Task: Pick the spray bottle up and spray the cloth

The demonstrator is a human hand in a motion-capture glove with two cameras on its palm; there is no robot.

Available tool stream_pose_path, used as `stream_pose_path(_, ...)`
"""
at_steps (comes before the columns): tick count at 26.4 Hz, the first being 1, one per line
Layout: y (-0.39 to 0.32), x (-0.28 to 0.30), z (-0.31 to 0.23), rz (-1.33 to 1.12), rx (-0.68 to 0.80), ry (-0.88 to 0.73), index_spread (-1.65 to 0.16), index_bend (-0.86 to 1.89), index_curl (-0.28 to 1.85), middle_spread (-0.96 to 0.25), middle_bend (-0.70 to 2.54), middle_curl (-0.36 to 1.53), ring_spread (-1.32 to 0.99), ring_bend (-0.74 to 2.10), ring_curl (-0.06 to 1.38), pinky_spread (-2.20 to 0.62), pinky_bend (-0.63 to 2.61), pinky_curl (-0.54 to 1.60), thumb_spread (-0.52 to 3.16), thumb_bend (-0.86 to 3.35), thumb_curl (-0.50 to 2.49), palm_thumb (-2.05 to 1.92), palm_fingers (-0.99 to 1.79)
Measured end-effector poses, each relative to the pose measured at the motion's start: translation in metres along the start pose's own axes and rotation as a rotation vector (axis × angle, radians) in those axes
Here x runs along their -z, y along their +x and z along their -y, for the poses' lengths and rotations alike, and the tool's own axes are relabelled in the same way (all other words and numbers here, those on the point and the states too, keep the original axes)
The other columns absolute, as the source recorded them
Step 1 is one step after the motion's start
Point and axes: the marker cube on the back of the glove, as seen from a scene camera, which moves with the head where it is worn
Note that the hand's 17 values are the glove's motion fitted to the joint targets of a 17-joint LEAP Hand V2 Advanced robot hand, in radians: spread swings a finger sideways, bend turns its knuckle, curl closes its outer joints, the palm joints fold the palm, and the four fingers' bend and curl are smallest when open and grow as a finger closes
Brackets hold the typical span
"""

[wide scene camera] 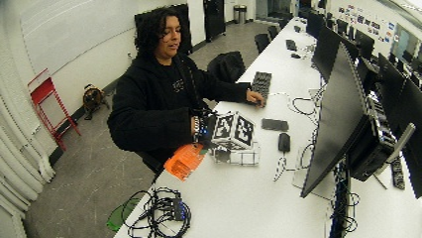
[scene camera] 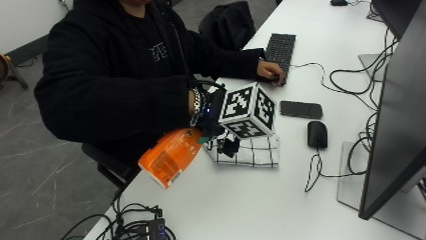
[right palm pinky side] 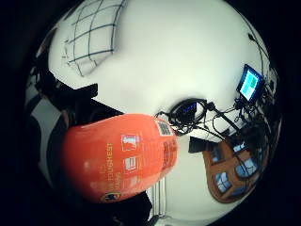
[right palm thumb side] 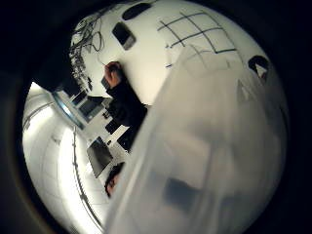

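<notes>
At the near left edge of the white table [scene camera: 266, 200], a tangle of black cables [scene camera: 133, 227] lies by the corner. Just beyond it, an orange plastic spray bottle [scene camera: 170, 157] hangs tilted in the air over the table's front edge, its base pointing down and toward the person's side, its upper end reaching into the black-gloved right hand [scene camera: 212, 129]. The hand is mostly hidden by what sits on top of it, so the fingers themselves are hard to make out; they seem to be wrapped about the bottle's neck, since the bottle is clear of the table and both palm views show it right up against the palm: the orange label side in one, a pale translucent part filling the other.

Just right of the bottle, and partly under the hand, a white cloth with a thin black grid pattern [scene camera: 256, 152] lies flat on the table. The bottle's upper end is above the cloth's left edge; whether it touches the cloth cannot be told.

Further right, a black computer mouse [scene camera: 317, 134] lies beside the cloth, with a black phone [scene camera: 301, 109] just behind it. The bare left hand [scene camera: 271, 71] rests at the near end of a black keyboard [scene camera: 280, 49] farther back. A large dark monitor [scene camera: 399, 110] stands at the right edge.
</notes>
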Motion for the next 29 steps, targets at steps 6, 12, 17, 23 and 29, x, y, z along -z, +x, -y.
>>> stream_pose_path(6,-0.005,-0.016,0.021,-0.097,-0.124,-0.144,-0.29,0.34,0.58,-0.21,0.62,0.57,-0.22,0.72,0.49,-0.29,0.47,0.4,0.4,-0.03,0.76,0.91,1.34)
stream_pose_path(12,-0.003,-0.029,0.041,-0.163,-0.207,-0.238,-0.3,0.33,0.58,-0.21,0.61,0.57,-0.22,0.73,0.49,-0.29,0.47,0.39,0.41,-0.03,0.77,0.9,1.34)
stream_pose_path(17,-0.004,-0.046,0.06,-0.222,-0.258,-0.317,-0.3,0.31,0.59,-0.21,0.61,0.57,-0.22,0.73,0.49,-0.29,0.47,0.39,0.42,-0.03,0.78,0.9,1.34)
stream_pose_path(23,-0.004,-0.059,0.074,-0.248,-0.277,-0.385,-0.3,0.3,0.6,-0.21,0.61,0.57,-0.22,0.72,0.48,-0.29,0.48,0.39,0.43,-0.03,0.79,0.89,1.35)
stream_pose_path(29,-0.013,-0.051,0.073,-0.241,-0.246,-0.335,-0.3,0.29,0.6,-0.21,0.61,0.57,-0.22,0.72,0.48,-0.29,0.48,0.39,0.43,-0.03,0.8,0.89,1.35)
